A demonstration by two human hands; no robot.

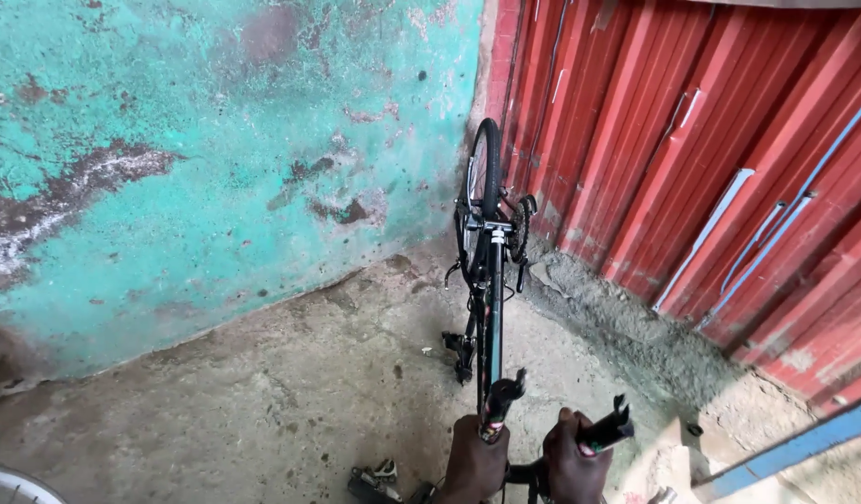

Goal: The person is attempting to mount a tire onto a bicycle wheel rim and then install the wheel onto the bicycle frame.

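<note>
Both hands, left hand [474, 459] and right hand [572, 459], clench the fork legs [499, 401] of an upturned bicycle [489, 280]; with no front wheel, it could tip sideways onto the concrete floor [263, 401].

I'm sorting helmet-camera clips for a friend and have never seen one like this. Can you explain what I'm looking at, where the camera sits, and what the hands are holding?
There is one picture, taken by a camera on a person's head, looking down and forward. At the bottom edge are that person's own two bare hands. The left hand and the right hand each grip one leg of the front fork of a black bicycle. The bicycle is upside down, its rear wheel up near the corner. No front wheel sits in the fork. It stands on a concrete floor, between a worn turquoise wall and a red corrugated metal shutter. A rim edge shows at lower left.
</note>
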